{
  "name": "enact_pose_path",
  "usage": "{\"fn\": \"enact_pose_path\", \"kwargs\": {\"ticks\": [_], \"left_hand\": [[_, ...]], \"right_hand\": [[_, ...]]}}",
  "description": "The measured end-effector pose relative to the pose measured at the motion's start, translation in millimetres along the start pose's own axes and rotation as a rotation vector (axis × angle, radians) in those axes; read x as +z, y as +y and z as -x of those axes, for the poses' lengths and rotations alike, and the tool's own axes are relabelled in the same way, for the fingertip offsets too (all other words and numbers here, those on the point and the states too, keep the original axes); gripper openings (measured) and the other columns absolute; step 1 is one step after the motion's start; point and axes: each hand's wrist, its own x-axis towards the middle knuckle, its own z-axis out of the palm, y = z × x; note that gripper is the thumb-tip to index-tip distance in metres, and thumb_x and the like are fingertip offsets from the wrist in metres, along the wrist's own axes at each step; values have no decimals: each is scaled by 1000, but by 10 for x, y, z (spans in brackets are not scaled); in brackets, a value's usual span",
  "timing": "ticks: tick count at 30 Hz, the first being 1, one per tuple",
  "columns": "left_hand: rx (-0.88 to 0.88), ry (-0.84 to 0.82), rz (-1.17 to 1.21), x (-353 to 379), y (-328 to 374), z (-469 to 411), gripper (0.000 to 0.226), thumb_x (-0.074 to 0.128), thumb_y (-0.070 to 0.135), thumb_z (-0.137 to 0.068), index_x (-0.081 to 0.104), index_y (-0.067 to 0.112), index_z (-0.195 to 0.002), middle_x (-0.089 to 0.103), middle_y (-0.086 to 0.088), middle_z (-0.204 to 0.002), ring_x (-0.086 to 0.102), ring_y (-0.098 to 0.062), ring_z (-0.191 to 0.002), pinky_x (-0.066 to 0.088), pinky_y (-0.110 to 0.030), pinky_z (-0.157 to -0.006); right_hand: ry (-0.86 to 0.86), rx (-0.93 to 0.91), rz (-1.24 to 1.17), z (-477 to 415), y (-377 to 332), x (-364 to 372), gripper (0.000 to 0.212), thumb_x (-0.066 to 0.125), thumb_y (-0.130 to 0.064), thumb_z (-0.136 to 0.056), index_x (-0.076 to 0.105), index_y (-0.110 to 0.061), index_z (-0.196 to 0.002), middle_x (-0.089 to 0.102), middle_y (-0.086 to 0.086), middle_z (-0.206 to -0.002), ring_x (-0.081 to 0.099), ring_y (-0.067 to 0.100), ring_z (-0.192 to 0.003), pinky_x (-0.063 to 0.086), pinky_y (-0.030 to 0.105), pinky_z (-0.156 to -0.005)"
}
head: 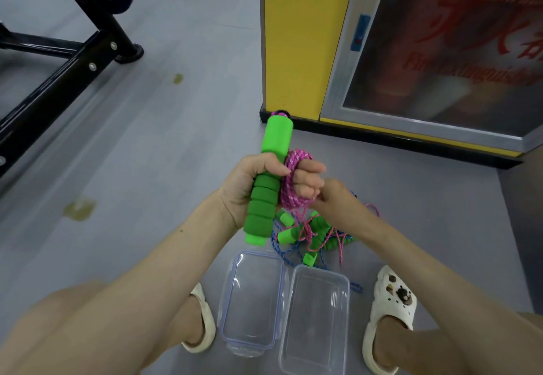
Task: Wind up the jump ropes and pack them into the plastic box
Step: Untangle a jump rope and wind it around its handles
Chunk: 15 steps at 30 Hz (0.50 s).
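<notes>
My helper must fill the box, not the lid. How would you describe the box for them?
Between the two white clogs on the grey floor lie two clear plastic rectangles. The plastic box is the one nearer the right clog, deep with plain walls; the lid beside it is shallow with a blue-edged rim.

Bright even indoor light, soft shadows, wide-angle bending at edges, upper right corner blurred

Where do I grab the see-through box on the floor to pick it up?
Probably the rim of a long wall, from above, thumb outside, fingers inside. The clear box sits mouth up, its lid off beside it, so the rim is free.
</notes>
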Motion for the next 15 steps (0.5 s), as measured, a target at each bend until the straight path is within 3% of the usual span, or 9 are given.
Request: {"fn": "enact_pose_path", "kwargs": {"ticks": [2, 6, 9, 13, 15], "left_hand": [[60, -3, 77, 28, 17, -12, 53, 69, 11, -55, 70, -7, -104, 73, -16, -88, 72, -20, -74, 53, -31, -89], [174, 82, 171, 87, -3, -50, 60, 52, -1, -64, 55, -6, -124, 64, -21, -119, 65, -27, -108, 45, -33, -102], [240, 211, 124, 120, -39, -85, 65, 43, 0, -68, 41, 1, -132, 60, -17, -129, 58, -25, -120, 43, -31, -103], [265, 458, -282, 117, -67, -96, 49, 48, -3, -75, 52, 18, -119, 59, -3, -132, 53, -9, -123, 45, -17, -91], [191, 578, -644, 94, -103, -105, 52, 60, 11, -68, 54, 18, -119, 62, 4, -118, 57, -4, -108, 48, -21, -87]], "right_hand": [[-21, 38, 12, -4, 16, 36, 30, 60, -8, -90, 54, -29, -68, 48, -13, -58, 45, -6, -51, 34, 14, -53], [-36, 82, 32, -18, 34, 101, 18, 59, -13, -92, 58, -17, -74, 61, -1, -66, 51, 2, -54, 38, 19, -53], [-77, 67, 61, -24, -6, 137, 29, 58, -14, -91, 49, -31, -70, 57, -8, -66, 49, 5, -58, 39, 24, -57], [-82, 85, 87, -59, -30, 115, 25, 58, -18, -90, 51, -32, -70, 56, -8, -66, 47, 4, -57, 39, 22, -56], [-86, 111, 78, -68, -45, 101, 11, 59, -20, -88, 62, -25, -78, 62, -4, -71, 53, 6, -61, 44, 23, -58]]}}
